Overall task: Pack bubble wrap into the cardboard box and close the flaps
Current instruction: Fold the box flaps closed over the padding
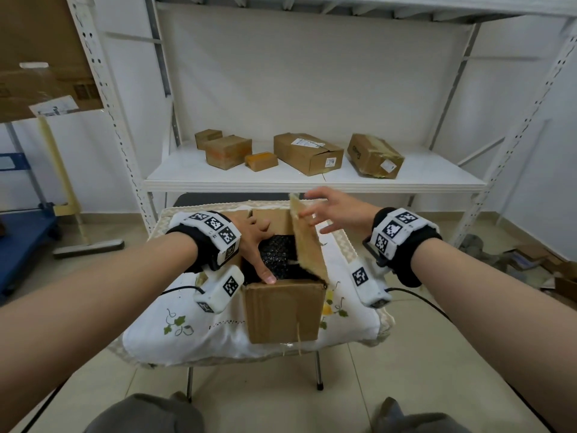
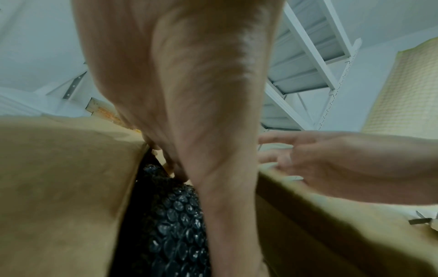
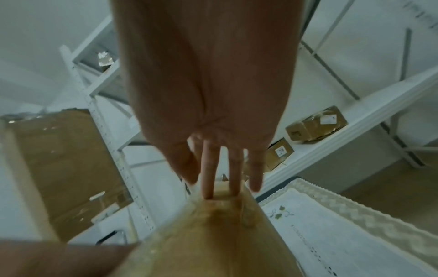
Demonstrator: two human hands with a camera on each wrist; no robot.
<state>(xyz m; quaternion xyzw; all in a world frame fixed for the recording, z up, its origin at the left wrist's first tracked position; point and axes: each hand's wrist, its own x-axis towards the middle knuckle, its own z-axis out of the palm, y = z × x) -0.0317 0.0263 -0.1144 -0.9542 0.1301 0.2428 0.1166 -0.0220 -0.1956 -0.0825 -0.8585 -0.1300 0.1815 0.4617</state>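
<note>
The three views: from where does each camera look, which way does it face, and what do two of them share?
Head: looks forward and down at the cardboard box; both forearms show.
Left wrist: looks along the left hand into the box at the bubble wrap.
Right wrist: looks along the right hand touching the raised flap.
Shared: head and left wrist both show the bubble wrap.

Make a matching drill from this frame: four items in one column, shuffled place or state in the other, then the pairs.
Items:
1. left hand
2. right hand
3. bubble wrap
4. small orange box

Places or states:
A. on the white shelf, among brown boxes
B. inside the open cardboard box, dark
C. reaching into the box opening, thumb at the near edge
D. straight fingers against the raised right flap

Pairs: 1-C, 2-D, 3-B, 4-A
</note>
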